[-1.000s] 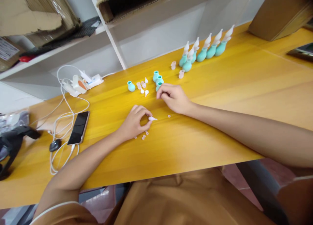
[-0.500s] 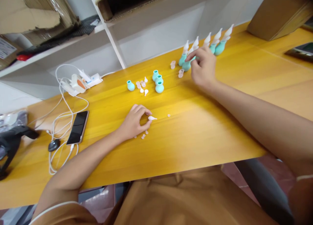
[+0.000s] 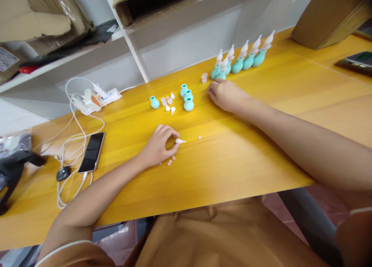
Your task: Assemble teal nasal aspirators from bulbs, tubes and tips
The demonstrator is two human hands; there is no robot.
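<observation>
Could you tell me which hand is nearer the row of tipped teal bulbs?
Right. The right hand rests just before the row; the left hand sits farther back, pinching a white tip.

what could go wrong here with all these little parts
The right hand sits just in front of the standing row of capped bulbs; a careless lift could topple them.
The tiny loose pieces by the left hand might get swept away.
The white tip in its grip is small and may slip.
</observation>
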